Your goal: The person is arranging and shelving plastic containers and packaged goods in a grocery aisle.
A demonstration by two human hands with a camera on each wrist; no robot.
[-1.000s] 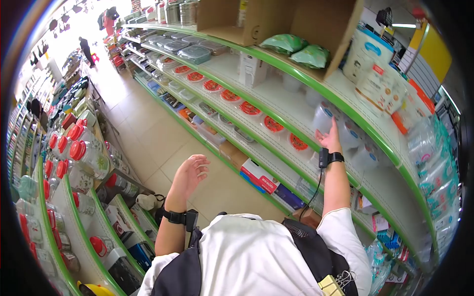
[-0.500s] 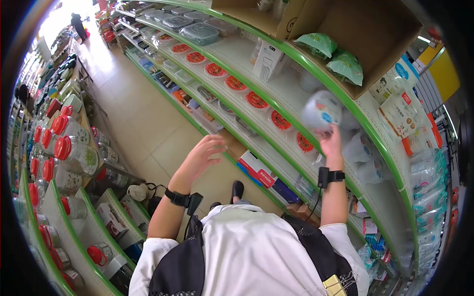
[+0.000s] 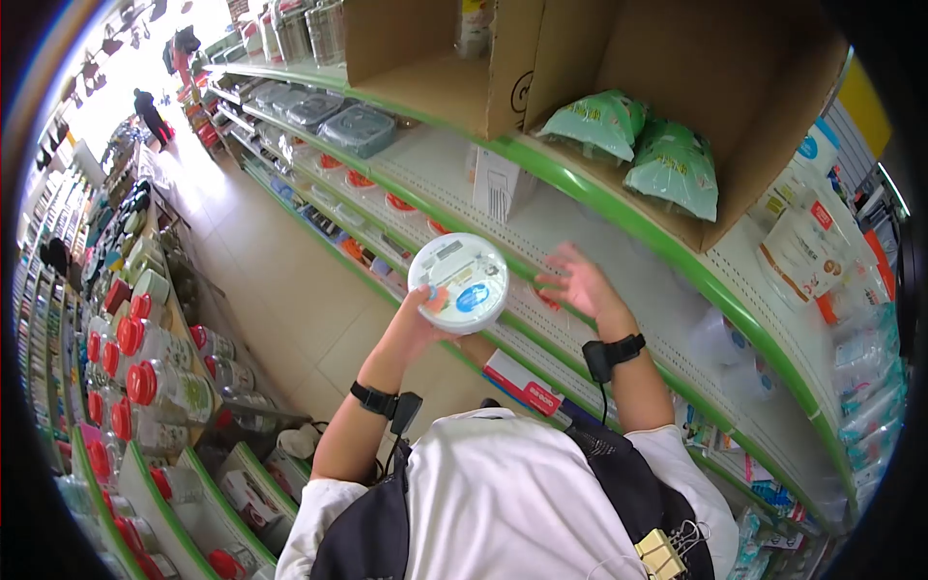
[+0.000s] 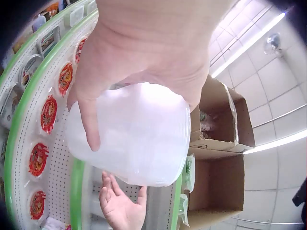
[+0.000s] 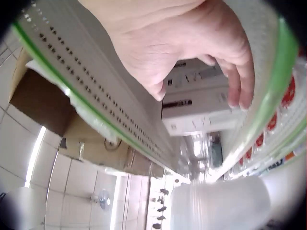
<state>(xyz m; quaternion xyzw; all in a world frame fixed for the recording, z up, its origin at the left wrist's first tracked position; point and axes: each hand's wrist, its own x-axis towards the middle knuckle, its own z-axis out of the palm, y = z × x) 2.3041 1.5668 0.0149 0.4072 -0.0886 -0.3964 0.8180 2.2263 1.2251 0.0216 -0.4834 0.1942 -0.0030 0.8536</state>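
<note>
My left hand (image 3: 411, 324) grips a round pack of nested white plastic bowls (image 3: 457, 275), whose flat end with a printed, blue-marked label faces up at the head camera. In the left wrist view the thumb and fingers spread around the pale translucent side of the pack. My right hand (image 3: 586, 288), its fingers loosely spread, holds nothing and hovers by the middle shelf, to the right of the pack. In the right wrist view a white box (image 5: 196, 108) on the shelf shows behind those fingers. More labelled packs of bowls (image 3: 720, 336) stand on the shelf beyond my right wrist.
Above the shelf's green edge sits an open cardboard box (image 3: 735, 87) with green bags (image 3: 674, 169). Red-labelled containers (image 3: 360, 181) line the lower shelf. To my left are red-lidded jars (image 3: 174, 387). A tiled aisle (image 3: 280, 261) runs ahead, with a person (image 3: 150, 118) far off.
My right hand has lifted a pack of bowls off the shelf and let go of it. The pack has moved left into my left hand, which has closed around it.
</note>
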